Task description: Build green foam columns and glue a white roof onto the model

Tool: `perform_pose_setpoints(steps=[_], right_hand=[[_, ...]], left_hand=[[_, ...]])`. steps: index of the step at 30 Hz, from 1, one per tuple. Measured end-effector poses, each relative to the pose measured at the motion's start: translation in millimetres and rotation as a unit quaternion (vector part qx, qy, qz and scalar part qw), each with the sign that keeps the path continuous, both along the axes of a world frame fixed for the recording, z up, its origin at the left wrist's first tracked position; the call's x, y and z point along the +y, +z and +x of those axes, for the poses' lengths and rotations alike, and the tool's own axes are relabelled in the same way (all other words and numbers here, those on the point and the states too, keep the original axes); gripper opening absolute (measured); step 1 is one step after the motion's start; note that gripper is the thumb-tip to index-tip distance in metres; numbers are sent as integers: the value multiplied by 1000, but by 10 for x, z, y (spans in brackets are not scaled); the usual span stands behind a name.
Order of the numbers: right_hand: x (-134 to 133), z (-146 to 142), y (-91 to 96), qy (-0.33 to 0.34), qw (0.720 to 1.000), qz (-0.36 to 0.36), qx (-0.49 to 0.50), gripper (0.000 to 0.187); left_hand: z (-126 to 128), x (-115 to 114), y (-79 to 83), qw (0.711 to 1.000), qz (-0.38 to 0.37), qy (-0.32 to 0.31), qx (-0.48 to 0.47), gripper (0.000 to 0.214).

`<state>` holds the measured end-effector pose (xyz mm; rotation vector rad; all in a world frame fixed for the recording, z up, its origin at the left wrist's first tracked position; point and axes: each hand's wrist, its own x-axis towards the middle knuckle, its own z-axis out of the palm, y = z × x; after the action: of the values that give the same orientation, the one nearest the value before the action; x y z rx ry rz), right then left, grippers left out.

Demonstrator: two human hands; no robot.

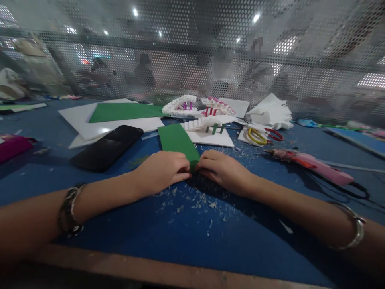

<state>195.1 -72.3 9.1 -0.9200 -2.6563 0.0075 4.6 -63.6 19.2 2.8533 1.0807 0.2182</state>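
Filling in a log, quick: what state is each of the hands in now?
Left hand: closed, holding the near end of the green strip.
Right hand: closed, holding the same end.

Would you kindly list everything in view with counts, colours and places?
Strip: 1, green, held at near end
Phone: 1, black, left of strip
Models: 3, white with coloured legs, behind strip
Paper sheets: several, white, behind phone
Large sheet: 1, green, over paper sheets
Frilled paper: 1 bundle, white, back right
Looped handles: 2, yellow and red, right of models
Corded tool: 1, pink, right
Pouch: 1, magenta, left edge
Board: 1, blue, right edge
Oddments: several, blurred, side edges
Scraps: many, mostly white, near hands
Table: 1, blue, underneath
Screen: 1, grey, behind table
People: several, blurred, behind screen
Bracelets: several, dark and silver, both wrists
Left hand: 1, bare, on strip
Right hand: 1, bare, on strip
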Motion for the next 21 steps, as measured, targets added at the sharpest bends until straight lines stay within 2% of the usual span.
perform_pose_setpoints(steps=[5,8,11,15,18,21], right_hand=[[-6,-30,24,-13,1000,16,-9,18],[-59,-13,71,-35,999,15,6,15],[-153,18,122,-80,996,14,44,32],[-276,5,131,-123,990,-4,62,69],[-331,-47,97,-144,986,-14,85,78],[-369,-77,70,-173,977,-12,127,81]], left_hand=[[73,16,28,1000,-15,3,-15,13],[87,39,51,998,-56,13,-39,13],[78,65,69,985,-129,36,-111,16],[119,46,80,938,-233,73,-246,20],[219,-22,74,891,-329,87,-301,19],[335,-95,64,871,-366,97,-314,12]])
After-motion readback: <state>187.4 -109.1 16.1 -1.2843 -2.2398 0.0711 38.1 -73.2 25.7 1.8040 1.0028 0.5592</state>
